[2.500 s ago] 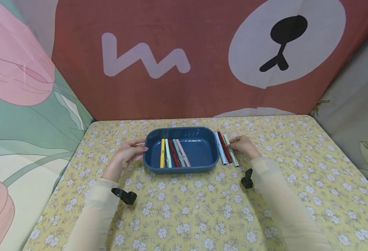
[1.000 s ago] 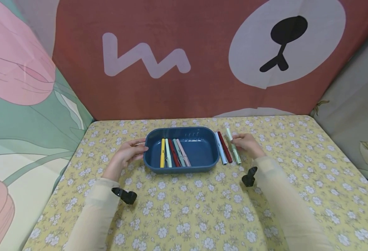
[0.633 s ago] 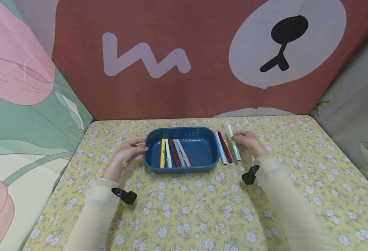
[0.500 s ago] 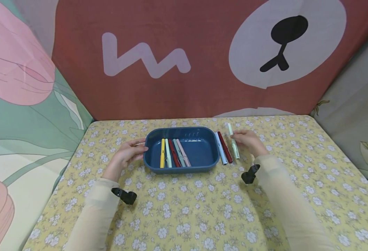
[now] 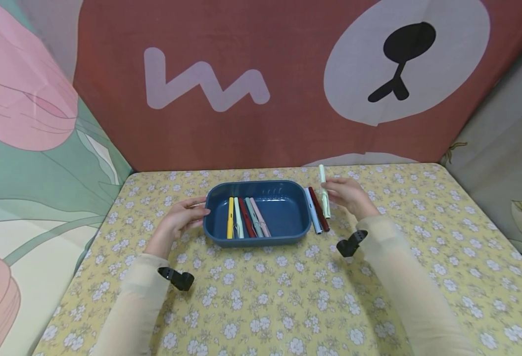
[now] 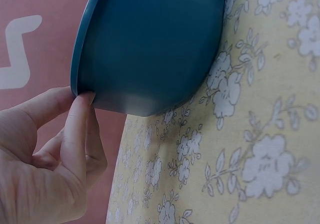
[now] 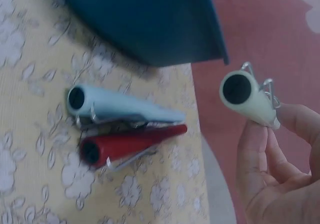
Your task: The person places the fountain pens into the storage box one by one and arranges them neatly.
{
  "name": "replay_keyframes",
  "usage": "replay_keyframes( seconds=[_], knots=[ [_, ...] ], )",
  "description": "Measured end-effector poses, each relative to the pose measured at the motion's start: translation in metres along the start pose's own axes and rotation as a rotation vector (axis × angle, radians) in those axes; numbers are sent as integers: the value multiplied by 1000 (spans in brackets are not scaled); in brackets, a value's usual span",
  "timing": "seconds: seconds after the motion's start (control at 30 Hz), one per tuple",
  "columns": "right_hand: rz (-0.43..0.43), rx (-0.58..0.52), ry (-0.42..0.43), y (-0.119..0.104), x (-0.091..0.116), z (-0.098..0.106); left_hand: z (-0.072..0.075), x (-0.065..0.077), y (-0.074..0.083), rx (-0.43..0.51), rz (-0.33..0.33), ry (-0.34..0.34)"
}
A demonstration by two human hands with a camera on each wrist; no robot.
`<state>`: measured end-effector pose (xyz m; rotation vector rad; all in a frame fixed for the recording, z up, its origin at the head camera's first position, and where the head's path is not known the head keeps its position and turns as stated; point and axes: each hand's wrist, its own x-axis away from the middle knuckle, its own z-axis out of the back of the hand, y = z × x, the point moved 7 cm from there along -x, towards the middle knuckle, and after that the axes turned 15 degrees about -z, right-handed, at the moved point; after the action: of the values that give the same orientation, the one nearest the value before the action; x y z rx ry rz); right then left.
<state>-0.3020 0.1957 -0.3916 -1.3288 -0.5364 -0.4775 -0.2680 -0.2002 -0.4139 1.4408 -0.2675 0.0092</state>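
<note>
In the head view my right hand (image 5: 351,197) pinches a pale green pen (image 5: 322,174) by its middle, up off the table and right of the blue box (image 5: 256,242). The right wrist view shows this pen's dark round end and wire clip (image 7: 268,86) toward the camera. My left hand (image 5: 181,218) pinches the box's left rim between thumb and fingers. Inside the box lie several pens side by side: yellow (image 5: 230,217), pale green (image 5: 238,217), dark red (image 5: 246,217), grey-green (image 5: 254,217) and pink (image 5: 261,217).
Against the box's right side lie a light blue pen (image 5: 313,210) and a dark red pen (image 5: 318,209), clips showing in the right wrist view. A yellow flowered cloth (image 5: 261,296) covers the table. A reddish-brown printed backdrop (image 5: 287,133) rises behind its far edge.
My right hand has picked up the pale green pen from beside the dark red one, carrying it up and away toward the table's far edge. My left hand and the box have stayed put.
</note>
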Motion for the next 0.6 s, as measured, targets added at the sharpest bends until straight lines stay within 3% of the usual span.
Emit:
replay_keyframes(
  seconds=[0.13,0.37,0.6],
  knots=[
    [0,-56,-23,-4,2,-4,0,0,0,2,0,0],
    [-16,-17,-34,-9,10,-15,-1,-1,0,3,-4,0],
    [41,-74,-68,-18,17,-26,0,-1,-1,-3,9,10]
  ],
)
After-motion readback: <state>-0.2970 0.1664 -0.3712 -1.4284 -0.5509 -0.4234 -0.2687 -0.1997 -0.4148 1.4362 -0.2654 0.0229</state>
